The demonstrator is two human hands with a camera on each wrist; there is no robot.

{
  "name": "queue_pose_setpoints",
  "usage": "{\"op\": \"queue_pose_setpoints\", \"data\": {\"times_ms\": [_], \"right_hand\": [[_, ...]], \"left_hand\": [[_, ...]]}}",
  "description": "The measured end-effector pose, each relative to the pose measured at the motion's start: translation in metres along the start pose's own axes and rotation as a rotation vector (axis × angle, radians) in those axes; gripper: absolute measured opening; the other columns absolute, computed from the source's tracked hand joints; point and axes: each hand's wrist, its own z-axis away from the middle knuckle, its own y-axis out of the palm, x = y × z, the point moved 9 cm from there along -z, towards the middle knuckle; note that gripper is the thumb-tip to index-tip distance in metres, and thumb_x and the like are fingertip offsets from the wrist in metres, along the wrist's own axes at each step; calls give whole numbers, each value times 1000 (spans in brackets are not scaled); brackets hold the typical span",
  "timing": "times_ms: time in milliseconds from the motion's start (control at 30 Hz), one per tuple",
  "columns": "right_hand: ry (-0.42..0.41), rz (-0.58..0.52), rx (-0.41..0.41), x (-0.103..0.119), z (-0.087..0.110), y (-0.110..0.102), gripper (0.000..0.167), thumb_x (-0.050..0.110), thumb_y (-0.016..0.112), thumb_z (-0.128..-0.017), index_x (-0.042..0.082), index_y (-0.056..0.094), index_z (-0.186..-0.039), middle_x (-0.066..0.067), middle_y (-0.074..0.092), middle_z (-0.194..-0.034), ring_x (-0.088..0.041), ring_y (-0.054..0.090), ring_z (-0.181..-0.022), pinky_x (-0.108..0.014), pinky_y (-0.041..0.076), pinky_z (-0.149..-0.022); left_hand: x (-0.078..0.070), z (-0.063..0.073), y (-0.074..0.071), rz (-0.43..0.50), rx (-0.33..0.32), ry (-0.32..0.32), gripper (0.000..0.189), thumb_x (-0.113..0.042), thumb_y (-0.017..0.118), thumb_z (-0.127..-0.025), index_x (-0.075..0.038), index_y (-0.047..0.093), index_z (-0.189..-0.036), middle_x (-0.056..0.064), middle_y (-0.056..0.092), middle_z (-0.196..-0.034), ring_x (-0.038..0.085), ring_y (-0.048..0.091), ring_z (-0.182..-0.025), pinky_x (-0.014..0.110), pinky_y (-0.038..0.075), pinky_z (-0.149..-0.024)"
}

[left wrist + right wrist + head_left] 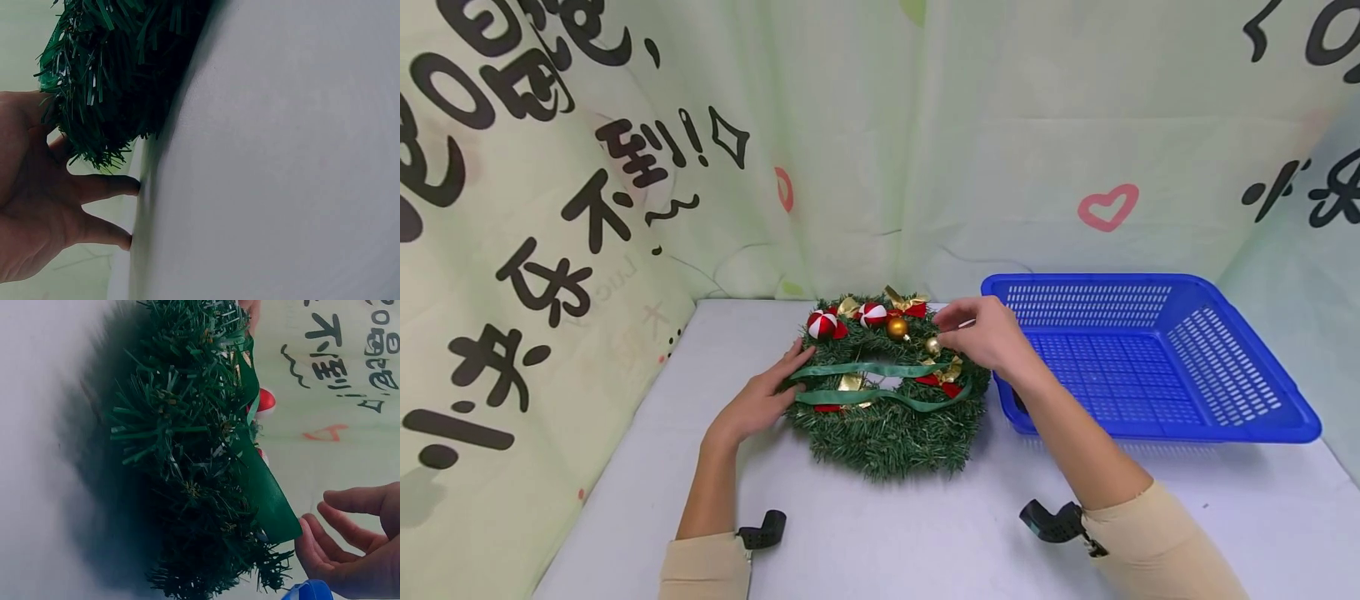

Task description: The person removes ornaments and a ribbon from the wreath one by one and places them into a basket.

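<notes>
A green tinsel wreath point(887, 437) lies on the white table, with a long green ribbon point(831, 397) looped across its middle. Red-and-white balls point(822, 325), a gold ball point(897, 327), a paler gold ball point(932, 345) and red bows with gold ribbon point(942, 379) decorate it. My left hand point(763, 398) rests against the wreath's left side, its fingers spread in the left wrist view. Over the right side hovers my right hand point(988, 333), fingertips close to the paler gold ball. Thumb and fingers stand apart in the right wrist view, beside the ribbon's loop, with nothing visible between them.
A blue plastic basket point(1150, 429) with perforated walls stands on the table to the right, close beside my right forearm. Pale green curtains point(1000, 167) with black lettering hang behind and along both sides. Each sleeve carries a black wrist camera point(763, 530).
</notes>
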Motion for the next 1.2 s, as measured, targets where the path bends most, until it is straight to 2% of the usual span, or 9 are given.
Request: {"op": "queue_pose_setpoints", "data": {"times_ms": [200, 433, 733, 967, 1200], "right_hand": [[47, 72, 49, 0, -11, 6, 29, 11, 73, -94, 6, 75, -122, -15, 73, -116, -34, 64, -111, -38, 54, -82], [90, 123, 80, -5, -21, 11, 28, 10, 74, -93, 8, 76, -121, -15, 75, -117, -33, 65, -109, -37, 55, -80], [86, 182, 90, -9, -28, 17, 28, 8, 75, -91, 7, 77, -119, -16, 76, -117, -35, 66, -112, -36, 54, -79], [67, 211, 112, -6, -29, 25, 31, 10, 77, -91, 4, 76, -121, -16, 76, -115, -30, 70, -100, -34, 55, -76], [53, 266, 107, -4, -34, 28, 31, 10, 77, -91, 4, 75, -122, -17, 75, -117, -29, 70, -96, -32, 54, -71]], "left_hand": [[0, 0, -1, 0, 0, 5, 63, -15, 50, -108, -26, 29, -167, 1, 10, -177, 34, 13, -162, 63, 22, -126], [1, -1, -1, -7, 1, -1, 64, -14, 49, -108, -26, 28, -167, 1, 9, -177, 34, 13, -162, 63, 22, -125], [0, 0, 0, -5, 2, -9, 63, -16, 50, -108, -26, 28, -167, -1, 9, -177, 35, 14, -161, 64, 23, -125], [2, 0, 1, -6, 2, -11, 64, -14, 50, -109, -27, 27, -167, 0, 8, -177, 35, 13, -161, 64, 22, -125], [0, -1, 0, 2, -1, -6, 64, -14, 50, -109, -27, 28, -167, 0, 8, -177, 35, 13, -161, 64, 22, -125]]}}
